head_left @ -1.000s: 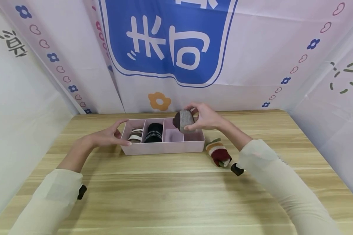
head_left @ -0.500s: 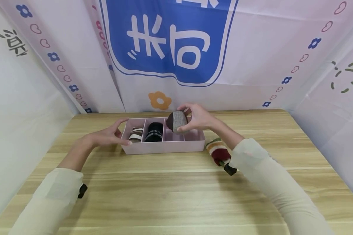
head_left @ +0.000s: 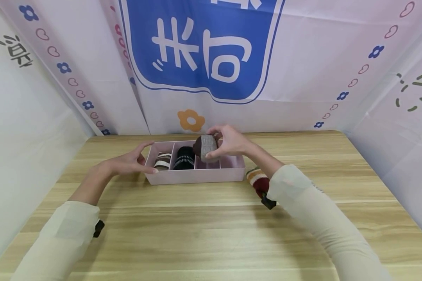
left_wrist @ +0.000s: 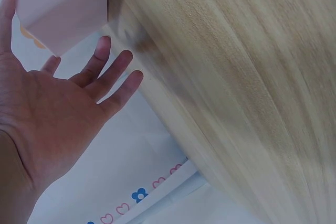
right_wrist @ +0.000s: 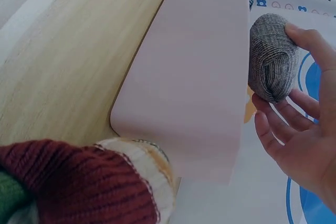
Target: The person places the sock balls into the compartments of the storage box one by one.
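In the head view my right hand (head_left: 230, 141) holds a rolled sock (head_left: 208, 147), grey with a dark brown end, between thumb and fingers. It hovers over the third compartment from the left of a pink divided storage box (head_left: 193, 178). My left hand (head_left: 128, 162) spans the box's left end, thumb at the front corner and index finger at the back one; its other fingers are spread loosely in the left wrist view. A brown-and-white striped rolled sock (head_left: 162, 161) lies in the first compartment. A black rolled sock (head_left: 185, 158) fills the second.
A red, cream, orange and green striped rolled sock (head_left: 257, 180) lies on the wooden table (head_left: 183, 234) right of the box, partly hidden by the right sleeve. Behind the box hangs a printed cloth backdrop (head_left: 295, 78).
My right hand has carried the grey sock leftward and slightly down over the third compartment. The right sleeve now covers more of the striped sock. My left hand and the box have stayed put.
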